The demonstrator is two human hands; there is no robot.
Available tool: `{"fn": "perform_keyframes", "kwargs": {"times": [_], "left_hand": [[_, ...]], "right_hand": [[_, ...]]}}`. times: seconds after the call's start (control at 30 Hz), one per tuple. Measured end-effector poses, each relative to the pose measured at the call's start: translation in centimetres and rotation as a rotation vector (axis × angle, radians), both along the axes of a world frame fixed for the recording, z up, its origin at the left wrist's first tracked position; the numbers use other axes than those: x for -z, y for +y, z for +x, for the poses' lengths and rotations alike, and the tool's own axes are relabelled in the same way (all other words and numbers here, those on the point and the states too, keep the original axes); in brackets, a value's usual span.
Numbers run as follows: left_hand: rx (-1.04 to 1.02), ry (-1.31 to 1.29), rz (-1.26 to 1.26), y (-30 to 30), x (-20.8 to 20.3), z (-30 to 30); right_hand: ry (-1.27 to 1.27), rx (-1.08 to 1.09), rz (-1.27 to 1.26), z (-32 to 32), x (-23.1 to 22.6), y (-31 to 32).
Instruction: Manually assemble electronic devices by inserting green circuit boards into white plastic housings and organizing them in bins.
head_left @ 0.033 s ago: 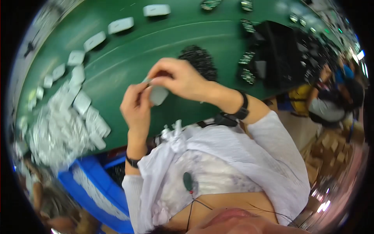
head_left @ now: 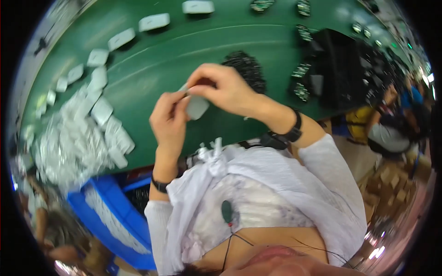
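Note:
Over the green tabletop (head_left: 152,83), both hands meet at a small white plastic casing (head_left: 198,108). My left hand (head_left: 169,117) is closed, with thumb and fingers pinched at the casing's left end. My right hand (head_left: 225,89) arches over from the other side, thumb and fingertips pinched at the same upper edge. Whatever lies between the fingertips is too small and blurred to name. Just beyond my right hand is a heap of small black parts (head_left: 246,69).
White casings (head_left: 154,22) stand in a curved row at the far left. Bagged white casings (head_left: 73,138) pile up at left, above a blue bin (head_left: 110,221). Green circuit boards (head_left: 301,70) sit beside a black box (head_left: 338,64) at right. Another person (head_left: 391,124) is beyond it.
The whole view has shifted slightly, so the table and its things appear farther right. Both hands keep their pinch on the casing.

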State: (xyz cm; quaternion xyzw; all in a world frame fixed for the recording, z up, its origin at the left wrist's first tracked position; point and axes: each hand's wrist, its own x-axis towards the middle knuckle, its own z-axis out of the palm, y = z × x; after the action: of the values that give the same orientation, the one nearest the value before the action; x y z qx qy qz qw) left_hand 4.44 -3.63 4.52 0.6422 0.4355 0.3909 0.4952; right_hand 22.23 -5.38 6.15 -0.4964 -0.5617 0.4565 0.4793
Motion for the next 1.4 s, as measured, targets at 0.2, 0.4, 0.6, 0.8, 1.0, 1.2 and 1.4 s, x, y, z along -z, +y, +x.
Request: {"fn": "perform_keyframes", "kwargs": {"times": [0.2,0.4,0.6,0.8,1.0,1.2,1.4], "left_hand": [[-0.035,-0.237,-0.178,-0.6,-0.7,0.4],[-0.012,-0.453,-0.316,-0.1,-0.3,-0.2],[-0.004,-0.531,-0.451,-0.3,0.1,-0.3],[-0.010,-0.564,-0.429,-0.4,0.7,-0.3],[-0.025,-0.571,-0.347,-0.5,1.0,-0.1],[-0.033,-0.566,-0.291,-0.5,1.3,0.0],[-0.054,-0.354,0.012,-0.3,1.6,-0.4]], "right_hand": [[-0.188,-0.073,0.079,0.4,-1.8,-0.1],[-0.220,0.015,0.051,-0.7,-1.0,-0.5],[-0.207,0.116,0.111,-2.1,0.8,-0.5],[-0.431,0.162,0.363,-2.4,1.0,-0.1],[-0.609,0.139,0.368,-2.5,-0.1,0.3],[-0.680,0.119,0.416,-2.8,-0.4,0.7],[-0.385,0.108,-0.025,-3.4,0.1,0.4]]}}
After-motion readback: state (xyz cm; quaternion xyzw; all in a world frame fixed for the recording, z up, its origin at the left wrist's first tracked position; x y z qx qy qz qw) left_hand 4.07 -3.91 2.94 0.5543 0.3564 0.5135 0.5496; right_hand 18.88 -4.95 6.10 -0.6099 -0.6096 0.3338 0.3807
